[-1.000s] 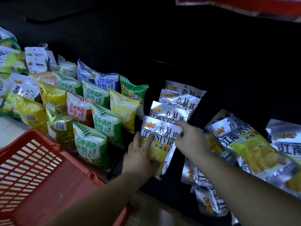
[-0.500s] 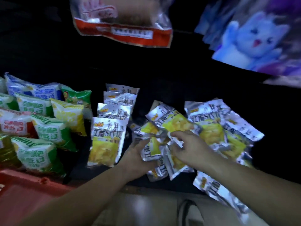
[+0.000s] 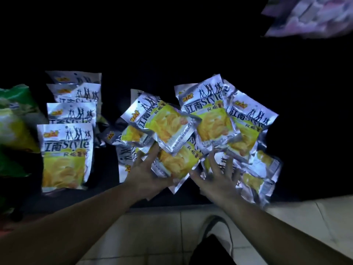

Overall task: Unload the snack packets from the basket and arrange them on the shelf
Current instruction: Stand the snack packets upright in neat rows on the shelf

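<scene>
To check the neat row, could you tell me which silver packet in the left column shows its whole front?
The frontmost packet; the three packets behind it are overlapped, showing only their tops.

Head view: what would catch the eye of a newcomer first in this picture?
First, the messy heap of silver-and-yellow snack packets at the centre of the dark shelf, with the left hand and the right hand spread against its near edge. Next, to the left, a tidy overlapping row of the same packets. At the bottom, a shoe stands on pale floor tiles.
</scene>
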Motion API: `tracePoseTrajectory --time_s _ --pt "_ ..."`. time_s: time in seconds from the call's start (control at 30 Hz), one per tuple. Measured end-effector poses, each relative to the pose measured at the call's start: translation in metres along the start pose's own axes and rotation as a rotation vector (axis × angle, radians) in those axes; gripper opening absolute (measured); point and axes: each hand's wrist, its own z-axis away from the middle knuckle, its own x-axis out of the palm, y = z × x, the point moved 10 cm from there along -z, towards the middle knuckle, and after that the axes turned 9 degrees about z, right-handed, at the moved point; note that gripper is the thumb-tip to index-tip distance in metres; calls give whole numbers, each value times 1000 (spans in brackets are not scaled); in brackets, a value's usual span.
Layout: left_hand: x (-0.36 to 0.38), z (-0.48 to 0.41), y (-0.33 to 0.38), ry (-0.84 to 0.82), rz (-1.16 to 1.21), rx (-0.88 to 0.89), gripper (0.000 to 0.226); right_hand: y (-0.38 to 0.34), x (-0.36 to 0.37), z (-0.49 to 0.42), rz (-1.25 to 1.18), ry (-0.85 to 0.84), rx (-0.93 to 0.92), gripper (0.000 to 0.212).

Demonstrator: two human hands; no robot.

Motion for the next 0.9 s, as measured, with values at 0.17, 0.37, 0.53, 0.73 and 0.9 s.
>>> tracePoseTrajectory --time_s 0.17,0.37,0.53,0.73,0.9 --pt "30 -16 5 42 -35 37 109 35 -7 -30 -10 -2 20 94" --pt "69 -42 27 20 -48 30 96 68 -50 -50 18 61 9 90" --pt "69 -34 32 -26 55 -5 73 60 -74 -24 -38 310 -13 51" --pt "54 -15 32 -13 179 77 60 -48 -32 10 219 228 -570 64" --pt "27 -8 18 92 267 59 49 -47 2 -23 292 4 -387 76"
